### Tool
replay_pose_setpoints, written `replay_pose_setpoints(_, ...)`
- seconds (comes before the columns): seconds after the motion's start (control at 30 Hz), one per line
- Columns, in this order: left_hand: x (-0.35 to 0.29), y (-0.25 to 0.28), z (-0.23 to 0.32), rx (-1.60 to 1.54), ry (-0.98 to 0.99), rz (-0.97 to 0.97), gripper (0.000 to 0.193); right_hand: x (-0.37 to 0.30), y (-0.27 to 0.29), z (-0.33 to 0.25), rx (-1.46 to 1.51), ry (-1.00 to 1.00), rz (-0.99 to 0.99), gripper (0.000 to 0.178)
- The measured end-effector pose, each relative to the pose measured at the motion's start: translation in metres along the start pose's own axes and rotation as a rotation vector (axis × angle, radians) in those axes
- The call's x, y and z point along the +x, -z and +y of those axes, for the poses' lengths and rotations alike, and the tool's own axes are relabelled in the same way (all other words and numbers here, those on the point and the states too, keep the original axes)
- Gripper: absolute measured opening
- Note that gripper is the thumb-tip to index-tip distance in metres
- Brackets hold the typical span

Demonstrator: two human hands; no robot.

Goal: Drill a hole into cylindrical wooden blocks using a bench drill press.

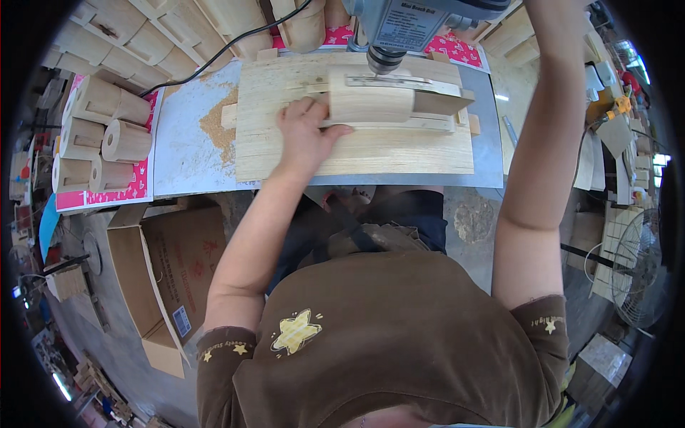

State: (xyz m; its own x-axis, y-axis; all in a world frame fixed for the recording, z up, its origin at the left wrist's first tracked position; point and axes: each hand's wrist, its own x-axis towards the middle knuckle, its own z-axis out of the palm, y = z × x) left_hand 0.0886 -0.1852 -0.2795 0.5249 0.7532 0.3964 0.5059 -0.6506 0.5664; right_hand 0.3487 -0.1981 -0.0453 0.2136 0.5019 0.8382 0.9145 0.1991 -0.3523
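Observation:
A pale wooden cylinder lies sideways in a wooden jig on a flat board. Its left end is gripped by my left hand, with the fingers curled behind the end and the thumb stretched along the near side. A thin wooden plate sticks out at the cylinder's right end. Above the jig hangs the chuck of a grey bench drill, its bit close over the slotted strip. My right arm reaches up at the right of the drill; the hand is mostly cut off by the upper edge, its fingers hidden.
Short wooden cylinders with holes stand at the table's left, and many more are stacked behind. Sawdust lies beside the board. A black cable crosses the back left. An open cardboard box sits below left; a fan stands right.

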Motion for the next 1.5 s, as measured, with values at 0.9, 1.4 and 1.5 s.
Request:
replay_pose_setpoints(0.9, -0.001, 0.001, 0.013, -0.050, 0.089, -0.028, 0.055, -0.068, 0.040, -0.031, -0.265, 0.146, -0.037, 0.008)
replay_pose_setpoints(1.4, 0.012, 0.002, 0.010, -0.645, 0.222, -0.069, 0.043, -0.188, 0.007, 0.018, -0.287, -0.009, -0.504, 0.027)
replay_pose_setpoints(1.5, -0.001, 0.031, 0.000, -0.426, 0.081, -0.046, 0.040, -0.190, 0.016, 0.015, -0.266, -0.061, -0.602, 0.031)
